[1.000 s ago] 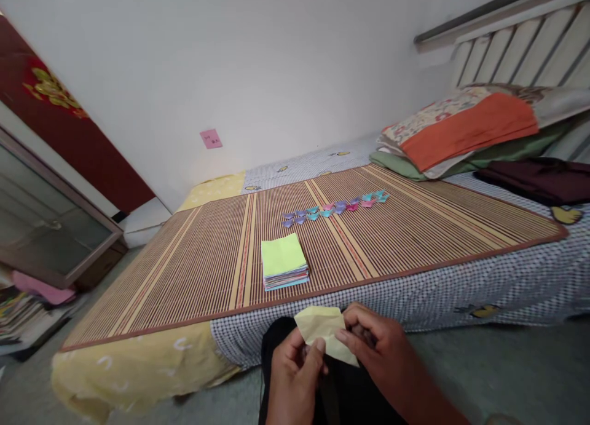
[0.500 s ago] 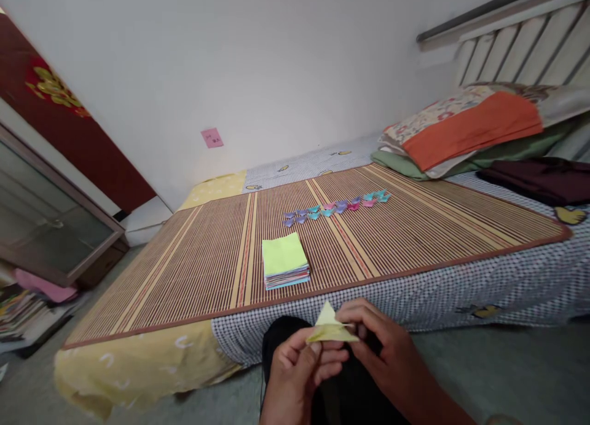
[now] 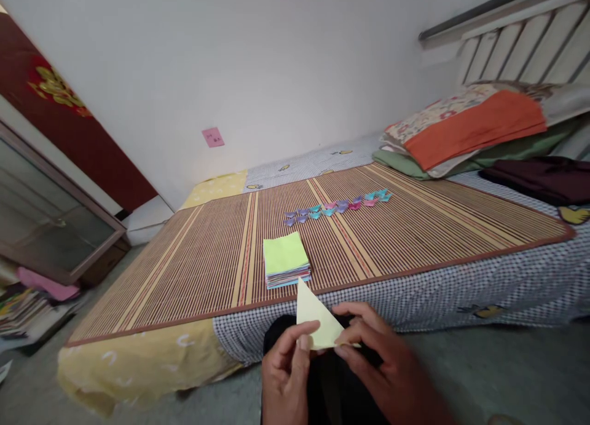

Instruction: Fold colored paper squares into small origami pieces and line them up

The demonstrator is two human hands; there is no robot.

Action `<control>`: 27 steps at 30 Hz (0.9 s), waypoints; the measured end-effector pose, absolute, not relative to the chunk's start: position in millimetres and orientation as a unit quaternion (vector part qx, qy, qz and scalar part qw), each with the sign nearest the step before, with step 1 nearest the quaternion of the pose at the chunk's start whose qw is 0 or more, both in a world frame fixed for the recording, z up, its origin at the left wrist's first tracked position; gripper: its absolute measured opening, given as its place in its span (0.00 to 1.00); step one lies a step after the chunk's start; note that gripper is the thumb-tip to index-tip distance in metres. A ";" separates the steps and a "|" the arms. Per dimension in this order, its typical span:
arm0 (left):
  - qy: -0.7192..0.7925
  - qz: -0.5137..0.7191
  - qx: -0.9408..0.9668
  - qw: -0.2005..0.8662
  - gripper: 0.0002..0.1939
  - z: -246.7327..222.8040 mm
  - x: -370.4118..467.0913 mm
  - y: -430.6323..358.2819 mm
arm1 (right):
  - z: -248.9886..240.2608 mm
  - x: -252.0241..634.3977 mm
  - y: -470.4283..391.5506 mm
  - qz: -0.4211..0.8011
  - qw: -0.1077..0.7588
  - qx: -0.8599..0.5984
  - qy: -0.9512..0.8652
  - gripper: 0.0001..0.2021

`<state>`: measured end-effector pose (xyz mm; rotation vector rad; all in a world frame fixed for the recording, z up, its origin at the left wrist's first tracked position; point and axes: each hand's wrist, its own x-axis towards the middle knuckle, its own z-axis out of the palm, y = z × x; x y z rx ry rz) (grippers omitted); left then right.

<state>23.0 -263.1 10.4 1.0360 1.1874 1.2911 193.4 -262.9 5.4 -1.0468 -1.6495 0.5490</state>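
A pale yellow sheet of paper (image 3: 318, 319), folded into a triangle with one point up, is held between my two hands above my lap. My left hand (image 3: 289, 366) pinches its lower left side with thumb and fingers. At the lower right corner, my right hand (image 3: 375, 351) grips the paper between thumb and forefinger. Just beyond the paper's tip lies a square stack of coloured paper (image 3: 286, 254), a yellow-green sheet on top. Farther back, small folded paper pieces (image 3: 341, 207) in purple, teal and pink sit in two rows.
A striped woven mat (image 3: 207, 253) covers most of the bed. Folded bedding (image 3: 479, 133) is piled at the back right beside dark cloth (image 3: 534, 179). A glass-door cabinet (image 3: 50, 210) stands at left, with stacked books (image 3: 23, 311) below it.
The yellow paper has gone from a small, partly opened folded shape to a larger flat triangle facing me. My left fingers have shifted from beneath it to its left side.
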 end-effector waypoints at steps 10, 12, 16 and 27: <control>0.456 0.613 0.359 0.536 0.21 10.8 34.9 -263.0 | 10.4 183.1 -265.0 0.345 0.527 -0.452 -0.632 0.12; 0.453 0.598 0.358 0.556 0.24 11.1 30.7 -259.0 | 9.2 184.6 -264.0 0.330 0.520 -0.452 -0.645 0.11; 0.453 0.504 0.437 0.591 0.19 9.9 20.3 -251.8 | 6.0 187.5 -263.2 0.336 0.497 -0.476 -0.644 0.13; 0.425 0.462 0.432 0.647 0.20 3.7 24.2 -251.0 | 8.8 191.9 -260.4 0.315 0.483 -0.530 -0.622 0.12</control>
